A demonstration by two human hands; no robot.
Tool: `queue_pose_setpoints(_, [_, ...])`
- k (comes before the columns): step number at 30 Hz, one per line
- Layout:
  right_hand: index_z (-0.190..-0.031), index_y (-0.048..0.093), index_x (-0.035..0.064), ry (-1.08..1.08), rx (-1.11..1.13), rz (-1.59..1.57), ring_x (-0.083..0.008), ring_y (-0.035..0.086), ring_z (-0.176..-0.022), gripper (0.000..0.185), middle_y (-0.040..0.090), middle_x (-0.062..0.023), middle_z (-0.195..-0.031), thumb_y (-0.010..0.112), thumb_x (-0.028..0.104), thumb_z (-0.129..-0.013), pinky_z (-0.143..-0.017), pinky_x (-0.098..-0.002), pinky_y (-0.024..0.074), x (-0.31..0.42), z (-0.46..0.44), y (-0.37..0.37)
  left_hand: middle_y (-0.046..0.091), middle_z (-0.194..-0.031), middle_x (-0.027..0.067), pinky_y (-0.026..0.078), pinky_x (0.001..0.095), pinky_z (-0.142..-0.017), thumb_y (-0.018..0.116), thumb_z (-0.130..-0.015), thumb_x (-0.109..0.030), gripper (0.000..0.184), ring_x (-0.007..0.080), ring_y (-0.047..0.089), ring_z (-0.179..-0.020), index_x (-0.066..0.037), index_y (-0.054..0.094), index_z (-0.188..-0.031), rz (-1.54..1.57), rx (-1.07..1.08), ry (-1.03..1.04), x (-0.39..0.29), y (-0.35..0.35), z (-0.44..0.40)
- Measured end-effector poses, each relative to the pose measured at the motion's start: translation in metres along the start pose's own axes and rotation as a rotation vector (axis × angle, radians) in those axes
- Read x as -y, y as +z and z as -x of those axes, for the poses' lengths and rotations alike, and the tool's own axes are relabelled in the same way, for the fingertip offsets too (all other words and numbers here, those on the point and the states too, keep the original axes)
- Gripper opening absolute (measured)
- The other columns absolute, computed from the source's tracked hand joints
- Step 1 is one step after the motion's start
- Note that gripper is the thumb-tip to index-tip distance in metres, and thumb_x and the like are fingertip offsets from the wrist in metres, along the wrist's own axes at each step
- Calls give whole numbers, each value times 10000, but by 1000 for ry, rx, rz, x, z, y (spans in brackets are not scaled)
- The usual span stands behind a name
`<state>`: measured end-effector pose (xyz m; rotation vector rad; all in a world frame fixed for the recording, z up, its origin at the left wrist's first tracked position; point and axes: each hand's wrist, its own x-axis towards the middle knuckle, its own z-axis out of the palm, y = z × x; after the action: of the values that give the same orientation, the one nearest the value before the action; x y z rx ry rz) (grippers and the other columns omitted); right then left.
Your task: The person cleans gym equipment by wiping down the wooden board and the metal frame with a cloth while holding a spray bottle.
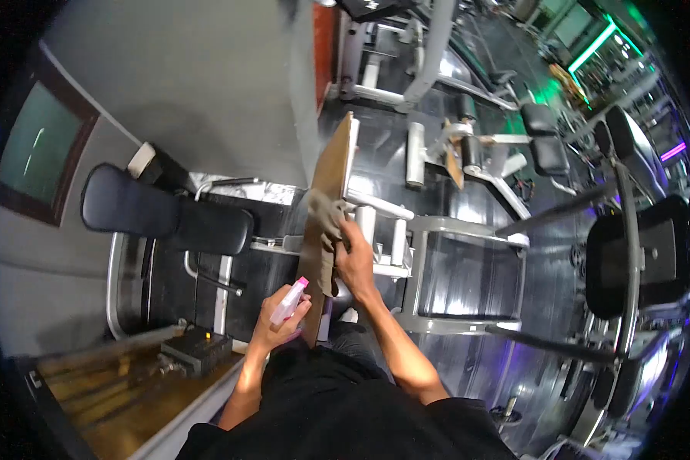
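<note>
My left hand (277, 322) is closed around a spray bottle (287, 305) with a pink top, held low in front of my body. In my right hand (355, 259) is a bunched grey-brown cloth (327, 222), partly blurred at its upper end. The cloth lies against or very near a tall, narrow brown board (333, 157) with a pale edge, which runs away from me between my hands. Whether the cloth actually touches the board I cannot tell. My fingertips on the right are partly hidden by the cloth.
At the left stands a black padded bench (169, 215) beside a grey wall (184, 77). A grey metal frame (468, 326) with a dark platform is on the right. Beyond it are more machines, including a black pad (544, 142). A black box (197, 349) sits at lower left.
</note>
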<state>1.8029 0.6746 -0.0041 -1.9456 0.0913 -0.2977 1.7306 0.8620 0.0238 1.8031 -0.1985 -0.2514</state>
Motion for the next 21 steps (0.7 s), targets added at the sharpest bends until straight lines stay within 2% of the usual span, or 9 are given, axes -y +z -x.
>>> queue_pose_setpoints(4, [-1228, 543, 54, -93, 111, -2, -335, 555, -1153, 469, 545, -211, -1266, 476, -116, -796, -942, -355, 459, -14, 35, -3, 631, -760, 78, 466, 280, -613, 655, -847, -115, 131, 137, 598, -665, -1, 611, -896, -7, -160, -36, -5, 9, 26])
queue_pose_setpoints(6, [-1237, 542, 69, -64, 204, 44, -307, 571, -1147, 474, 562, -204, -1251, 507, -98, -796, -936, -337, 454, -7, 65, -12, 635, -771, 82, 483, 280, -643, 656, -844, -95, 115, 139, 620, -705, 0, 612, -890, -44, -202, -44, -10, 11, 38])
queue_pose_setpoints(9, [-1220, 558, 67, 14, 357, -144, -286, 590, -1124, 435, 583, -197, -1223, 542, -56, -803, -917, -321, 456, -4, 97, -28, 642, -792, 80, 491, 275, -674, 661, -837, -76, 105, 141, 635, -746, 1, 613, -889, -2, -279, -70, -28, 17, 50])
queue_pose_setpoints(11, [-1192, 574, 48, 101, 555, -154, -238, 605, -1086, 391, 605, -173, -1194, 565, -21, -808, -897, -311, 457, -3, 99, -44, 644, -813, 79, 495, 274, -703, 659, -834, -57, 94, 146, 638, -767, 5, 613, -887, 93, -325, -28, -35, 22, 56])
queue_pose_setpoints(14, [-1197, 552, 5, -50, 214, -40, -228, 632, -1016, 357, 640, -184, -1103, 530, -9, -841, -872, -325, 479, -37, 69, -43, 647, -831, 80, 495, 282, -713, 652, -835, -50, 93, 151, 633, -774, 9, 612, -895, 99, -324, 36, -34, 26, 69])
queue_pose_setpoints(16, [-1192, 548, -18, 94, 46, -235, -247, 632, -1002, 338, 633, -203, -1113, 505, 0, -858, -863, -349, 477, -15, 35, -36, 640, -827, 85, 494, 289, -719, 643, -836, -39, 94, 159, 632, -785, 6, 610, -911, 128, -359, 16, -40, 30, 77])
queue_pose_setpoints(19, [-1210, 539, -41, 91, 151, 64, -319, 614, -1042, 353, 619, -248, -1124, 534, 77, -877, -883, -370, 454, -37, 23, -11, 640, -872, 114, 498, 312, -786, 624, -833, -38, 104, 176, 627, -838, 16, 566, -900, 48, -357, 9, -40, 39, 92])
queue_pose_setpoints(20, [-1237, 522, -39, 112, 222, 40, -372, 553, -1134, 374, 559, -278, -1206, 507, 37, -871, -923, -377, 438, -35, 32, -6, 637, -864, 112, 499, 312, -782, 619, -831, -26, 95, 174, 626, -834, 17, 563, -896, 71, -375, -7, -39, 45, 97])
queue_pose_setpoints(21, [-1223, 530, -38, -43, 197, 90, -371, 536, -1158, 374, 542, -287, -1220, 504, 6, -852, -923, -370, 441, -49, 39, -3, 634, -856, 111, 500, 312, -778, 615, -829, -14, 88, 171, 625, -830, 17, 561, -891, 94, -392, -23, -37, 51, 102])
